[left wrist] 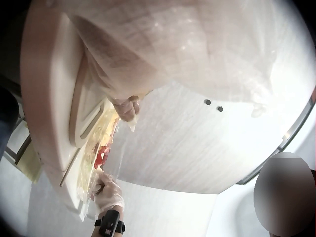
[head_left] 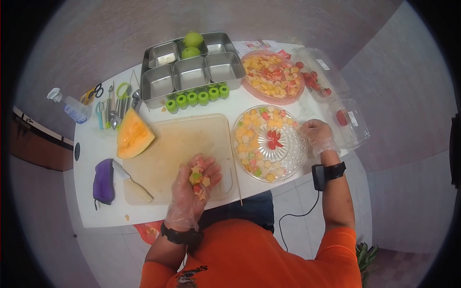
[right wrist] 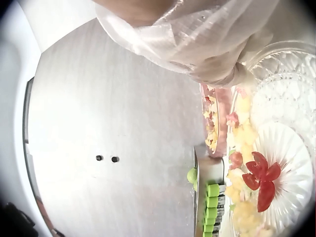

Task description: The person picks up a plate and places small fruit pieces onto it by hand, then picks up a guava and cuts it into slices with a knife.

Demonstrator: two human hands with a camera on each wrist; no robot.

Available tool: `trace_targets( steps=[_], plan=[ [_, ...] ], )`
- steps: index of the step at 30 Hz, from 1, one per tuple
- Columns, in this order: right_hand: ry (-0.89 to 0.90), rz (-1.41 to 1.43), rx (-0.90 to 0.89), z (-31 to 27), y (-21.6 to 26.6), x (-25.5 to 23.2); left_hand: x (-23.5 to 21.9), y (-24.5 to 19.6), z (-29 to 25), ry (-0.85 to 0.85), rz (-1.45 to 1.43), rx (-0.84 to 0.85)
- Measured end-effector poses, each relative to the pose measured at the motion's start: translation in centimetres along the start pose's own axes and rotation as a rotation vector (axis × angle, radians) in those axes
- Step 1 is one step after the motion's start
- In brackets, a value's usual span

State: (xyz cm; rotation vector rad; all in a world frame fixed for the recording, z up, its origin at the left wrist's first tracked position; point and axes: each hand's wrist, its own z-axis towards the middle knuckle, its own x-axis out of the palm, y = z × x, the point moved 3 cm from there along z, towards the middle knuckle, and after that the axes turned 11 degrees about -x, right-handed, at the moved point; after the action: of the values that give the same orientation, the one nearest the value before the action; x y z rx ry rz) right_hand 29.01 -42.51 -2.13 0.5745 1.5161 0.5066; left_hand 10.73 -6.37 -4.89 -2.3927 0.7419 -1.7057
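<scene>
Palm up over the cutting board's (head_left: 168,129) front right part, my gloved left hand (head_left: 185,192) cups several small star-shaped fruit pieces (head_left: 197,178), yellow, pink and green. At the right rim of a clear glass plate (head_left: 300,149), my gloved right hand (head_left: 318,135) has its fingers bent, fingertips together; I cannot tell whether a piece is between them. Fruit pieces (head_left: 249,129) line the plate's left side and top edge, partly covered by the right hand in the right wrist view. A red flower-shaped cut fruit (right wrist: 261,180) lies at the plate's centre.
Behind stand a steel tray (head_left: 158,84) with green fruits (head_left: 193,40), green-topped cutters (head_left: 192,99) and a pink dish of fruit pieces (head_left: 273,98). Clear boxes (head_left: 353,125) with strawberries flank the right. A melon wedge (head_left: 134,135), knife (head_left: 137,188), purple pouch (head_left: 103,180) and spray bottle (head_left: 74,109) are left.
</scene>
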Motion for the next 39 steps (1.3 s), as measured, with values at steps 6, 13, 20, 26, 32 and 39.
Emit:
trace_targets(
  steps=[6, 13, 20, 26, 32, 39],
  plan=[
    [-0.053, -0.126, -0.069, -0.1, 0.3, 0.0, 0.7, 0.0, -0.2, -0.039, -0.008, 0.009],
    [-0.113, 0.123, -0.499, -3.7, 7.7, -0.8, -0.3, 0.1, 0.6, 0.244, -0.071, -0.046],
    [0.224, 0.023, -1.076, -10.6, 21.1, 5.5, -0.1, 0.2, 0.0, 0.055, -0.013, -0.06],
    [0.408, -0.244, -1.088, -10.9, 21.2, 12.0, -0.9, 0.3, 0.0, 0.133, 0.012, -0.06],
    [0.457, -0.295, -1.034, -10.5, 20.8, 13.1, -0.7, 0.3, 0.0, 0.119, 0.051, -0.083],
    [0.401, -0.245, -1.082, -10.5, 20.7, 13.5, 0.1, 0.1, -0.5, 0.096, 0.065, -0.1]
  ],
)
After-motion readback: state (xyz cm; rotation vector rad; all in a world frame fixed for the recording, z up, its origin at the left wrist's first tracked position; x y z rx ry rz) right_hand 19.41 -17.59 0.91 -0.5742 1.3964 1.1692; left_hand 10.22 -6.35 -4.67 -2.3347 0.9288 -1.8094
